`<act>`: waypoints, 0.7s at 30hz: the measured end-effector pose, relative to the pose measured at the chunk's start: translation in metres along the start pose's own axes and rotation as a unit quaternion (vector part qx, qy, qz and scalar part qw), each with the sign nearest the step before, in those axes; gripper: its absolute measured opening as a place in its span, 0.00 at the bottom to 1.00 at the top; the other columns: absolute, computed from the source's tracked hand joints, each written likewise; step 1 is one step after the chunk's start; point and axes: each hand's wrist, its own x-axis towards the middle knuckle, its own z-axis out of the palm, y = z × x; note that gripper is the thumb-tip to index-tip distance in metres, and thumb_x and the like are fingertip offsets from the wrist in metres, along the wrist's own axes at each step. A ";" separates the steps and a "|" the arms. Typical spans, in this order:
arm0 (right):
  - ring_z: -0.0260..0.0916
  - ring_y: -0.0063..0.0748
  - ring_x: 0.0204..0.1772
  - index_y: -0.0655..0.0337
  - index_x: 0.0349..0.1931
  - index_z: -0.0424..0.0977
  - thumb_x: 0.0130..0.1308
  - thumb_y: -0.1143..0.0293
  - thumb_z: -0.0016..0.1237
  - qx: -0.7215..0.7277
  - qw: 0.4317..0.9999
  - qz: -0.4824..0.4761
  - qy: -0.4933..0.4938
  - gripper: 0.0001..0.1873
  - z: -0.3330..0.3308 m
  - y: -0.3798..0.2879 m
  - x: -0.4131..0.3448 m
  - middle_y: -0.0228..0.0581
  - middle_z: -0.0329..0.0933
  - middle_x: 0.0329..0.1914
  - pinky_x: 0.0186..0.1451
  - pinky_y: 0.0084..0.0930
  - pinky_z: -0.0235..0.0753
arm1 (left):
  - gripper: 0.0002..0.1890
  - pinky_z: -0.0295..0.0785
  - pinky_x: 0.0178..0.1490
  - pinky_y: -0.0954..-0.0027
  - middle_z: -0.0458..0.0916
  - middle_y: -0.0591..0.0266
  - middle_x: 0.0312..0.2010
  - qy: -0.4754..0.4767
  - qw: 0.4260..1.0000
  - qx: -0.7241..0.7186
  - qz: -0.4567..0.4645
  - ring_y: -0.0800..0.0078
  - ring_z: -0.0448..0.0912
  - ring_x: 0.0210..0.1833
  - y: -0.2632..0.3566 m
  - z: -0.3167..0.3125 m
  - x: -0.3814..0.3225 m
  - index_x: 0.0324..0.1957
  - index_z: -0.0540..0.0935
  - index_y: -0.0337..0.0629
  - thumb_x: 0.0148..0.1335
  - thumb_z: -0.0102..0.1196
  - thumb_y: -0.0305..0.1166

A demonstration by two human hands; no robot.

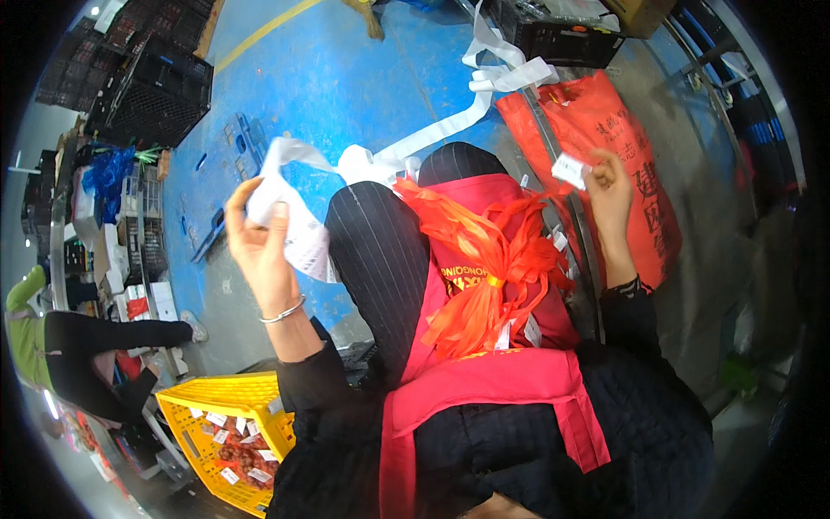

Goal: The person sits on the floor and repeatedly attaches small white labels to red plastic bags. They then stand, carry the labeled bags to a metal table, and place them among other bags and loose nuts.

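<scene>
Between the fingers and thumb of my left hand (262, 250) is a long strip of white printed labels (303, 243). The strip loops down past my knees and trails away over the blue floor. My right hand (609, 185) pinches one small white label (569, 170), which seems to meet an orange strand; whether the two are joined I cannot tell. A bundle of orange plastic mesh netting (499, 259), gathered at its middle, lies across the red apron (467, 389) on my lap. Several white labels hang around the bundle.
A yellow plastic crate (227, 392) at lower left holds labelled net bags of small brown-red produce (249, 457). A large red woven sack (622, 162) lies on the right behind a metal bar (551, 130). Black crates (159, 91) stand upper left; another person (84, 344) bends at far left.
</scene>
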 end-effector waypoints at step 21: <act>0.83 0.32 0.35 0.64 0.35 0.84 0.58 0.67 0.63 -0.033 0.864 -0.235 -0.444 0.10 0.179 -0.131 0.036 0.45 0.86 0.34 0.40 0.29 0.80 | 0.11 0.67 0.17 0.81 0.76 0.60 0.28 -0.090 0.920 -0.376 0.063 0.79 0.71 0.18 0.061 0.005 -0.032 0.48 0.72 0.42 0.68 0.56 0.18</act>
